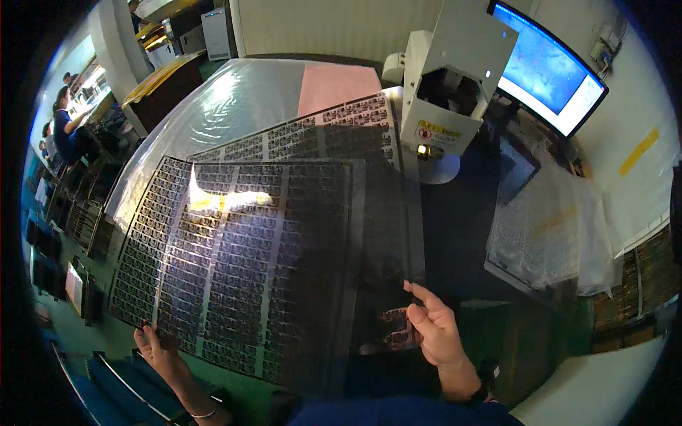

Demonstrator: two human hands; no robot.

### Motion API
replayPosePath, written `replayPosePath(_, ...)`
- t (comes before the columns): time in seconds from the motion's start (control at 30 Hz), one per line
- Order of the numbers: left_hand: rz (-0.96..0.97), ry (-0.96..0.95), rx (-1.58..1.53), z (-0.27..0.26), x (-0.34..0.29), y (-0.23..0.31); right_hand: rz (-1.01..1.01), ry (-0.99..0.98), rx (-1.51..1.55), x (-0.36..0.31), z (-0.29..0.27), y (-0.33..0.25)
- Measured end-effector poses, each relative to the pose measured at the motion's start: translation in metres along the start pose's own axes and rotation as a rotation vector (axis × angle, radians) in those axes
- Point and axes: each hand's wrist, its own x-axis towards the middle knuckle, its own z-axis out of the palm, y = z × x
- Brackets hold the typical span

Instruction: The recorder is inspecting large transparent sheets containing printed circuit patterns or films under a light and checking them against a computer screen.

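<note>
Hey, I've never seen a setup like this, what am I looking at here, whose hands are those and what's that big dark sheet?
This is one picture from a wide fisheye camera worn on a person's head, looking down, so straight edges bend near the rim. The two bare hands coming in from the bottom are that person's own. The left hand and the right hand each grip an edge of a large dark, see-through sheet printed with rows of small repeated patterns. Under it lies another patterned sheet on clear plastic film, with a pink sheet behind. On the right stand a white microscope-like machine and a lit monitor. Other people sit working far left.
</note>
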Motion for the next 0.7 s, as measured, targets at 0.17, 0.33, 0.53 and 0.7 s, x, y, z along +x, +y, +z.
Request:
replayPosePath(0.17, 0.05, 0.059, -0.025, -0.003, 0.004, -0.009, -0.049, -0.033, -0.02, 0.0, -0.006, 0.007)
replayPosePath(0.33, 0.093, 0.151, -0.031, 0.027, -0.002, -0.008, -0.205, 0.168, 0.096, 0.009, -0.019, 0.012)
replayPosePath(0.53, 0.173, 0.313, -0.135, 0.033, 0.004, -0.018, -0.609, 0.436, 0.165, 0.025, -0.061, -0.012)
replayPosePath(0.7, 0.107, 0.418, -0.047, 0.026, 0.003, -0.011, -0.756, 0.497, 0.161, 0.022, -0.091, -0.034)
